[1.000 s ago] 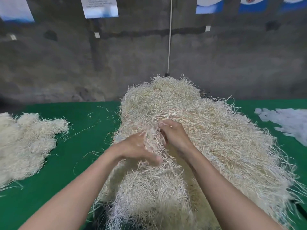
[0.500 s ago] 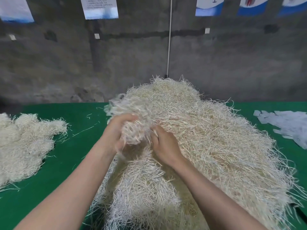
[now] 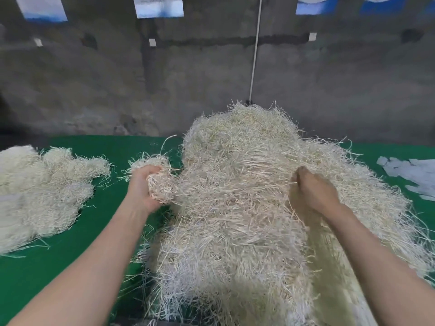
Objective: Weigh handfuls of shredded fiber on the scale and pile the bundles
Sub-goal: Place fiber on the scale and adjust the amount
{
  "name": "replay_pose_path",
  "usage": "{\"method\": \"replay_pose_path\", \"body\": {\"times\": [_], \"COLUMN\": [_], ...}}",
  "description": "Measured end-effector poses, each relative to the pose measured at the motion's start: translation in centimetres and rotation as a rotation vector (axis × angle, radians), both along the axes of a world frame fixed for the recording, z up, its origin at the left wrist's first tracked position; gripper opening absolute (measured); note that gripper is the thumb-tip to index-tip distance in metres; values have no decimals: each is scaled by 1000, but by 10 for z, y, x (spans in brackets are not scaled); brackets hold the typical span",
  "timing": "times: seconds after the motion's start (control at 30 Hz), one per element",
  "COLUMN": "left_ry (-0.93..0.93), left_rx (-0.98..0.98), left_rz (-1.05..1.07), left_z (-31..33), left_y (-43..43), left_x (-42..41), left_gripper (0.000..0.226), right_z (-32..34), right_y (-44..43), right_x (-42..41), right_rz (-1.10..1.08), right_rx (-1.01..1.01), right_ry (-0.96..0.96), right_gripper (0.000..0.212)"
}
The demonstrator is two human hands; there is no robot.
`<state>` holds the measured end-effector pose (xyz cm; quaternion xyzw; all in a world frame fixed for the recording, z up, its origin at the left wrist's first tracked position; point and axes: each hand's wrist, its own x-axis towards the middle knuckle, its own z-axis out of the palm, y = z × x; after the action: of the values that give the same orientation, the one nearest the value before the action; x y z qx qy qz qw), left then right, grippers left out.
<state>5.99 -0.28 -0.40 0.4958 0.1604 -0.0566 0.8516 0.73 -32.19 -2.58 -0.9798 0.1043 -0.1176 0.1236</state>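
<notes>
Pale, wiry fiber handful [image 3: 160, 187], seemingly tangled

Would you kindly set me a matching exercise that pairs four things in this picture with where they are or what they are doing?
Things:
1. left hand
2. right hand
3. small pile
4. white scraps

Places or states:
A. far right on the green cloth
B. grips a handful of fiber
C. far left on the green cloth
D. rests on the big heap

Pairs: 1-B, 2-D, 3-C, 4-A
</notes>
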Motion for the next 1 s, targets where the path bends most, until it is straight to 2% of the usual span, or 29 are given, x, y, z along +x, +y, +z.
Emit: {"method": "replay_pose_path", "body": {"times": [0.07, 0.1, 0.17, 0.23, 0.27, 0.33, 0.37, 0.43, 0.47, 0.5, 0.53, 0.57, 0.6, 0.63, 0.67, 0.73, 0.77, 0.8, 0.87, 1.0], "left_ry": [24, 22, -14, -59, -83, -150, -184, -246, -256, -247, -233, -245, -287, -342, -380, -459, -494, -514, -484, -285], "left_rx": [39, 41, 29, 24, 35, 38, 23, 65, 203, 399, 579, 700, 824, 1009, 1253, 1784, 1924, 1968, 1913, 1825], "left_rz": [-35, -47, -102, -164, -180, -203, -236, -372, -456, -509, -563, -679, -844, -1002, -1053, -811, -612, -459, -291, -166], "left_z": [-7, -9, -5, 4, 8, 16, 19, 19, 19, 18, 14, 11, 9, 7, 1, -4, -6, -9, -15, -41], "left_y": [-1, -4, -13, -22, -26, -34, -36, -33, -29, -24, -21, -21, -25, -31, -37, -41, -38, -31, -13, 28], "left_x": [-5, -5, -7, -9, -10, -13, -16, -15, -15, -15, -15, -18, -22, -24, -20, -7, 1, 7, 18, 29], "left_gripper": [63, 62, 56, 37, 23, 11, 13, 26, 38, 60, 86, 99, 97, 79, 56, 17, 15, 18, 20, 21], "right_z": [23, 34, 49, 50, 44, 19, 3, -22, -28, -30, -27, -22, -17, -13, -10, -18, -24, -31, -42, -51], "right_y": [7, 14, 37, 73, 94, 132, 146, 152, 148, 143, 138, 134, 131, 130, 131, 128, 123, 117, 97, 57], "right_x": [-2, -2, -1, -4, -5, -5, -5, 2, 7, 12, 16, 20, 23, 23, 22, 20, 19, 18, 18, 16], "right_rz": [124, 200, 356, 505, 548, 541, 513, 461, 430, 391, 363, 353, 353, 360, 375, 416, 421, 421, 391, 241], "right_rx": [87, 130, 183, 397, 536, 644, 614, 555, 584, 651, 725, 739, 656, 526, 395, 205, 153, 109, 5, -152], "right_ry": [142, 173, 119, 63, 92, 194, 243, 274, 238, 193, 139, 71, 23, 2, -1, -14, -36, -71, -124, -54], "right_gripper": [24, 38, 70, 101, 115, 124, 115, 65, 38, 19, 10, 16, 27, 34, 36, 22, 15, 14, 18, 20]}}
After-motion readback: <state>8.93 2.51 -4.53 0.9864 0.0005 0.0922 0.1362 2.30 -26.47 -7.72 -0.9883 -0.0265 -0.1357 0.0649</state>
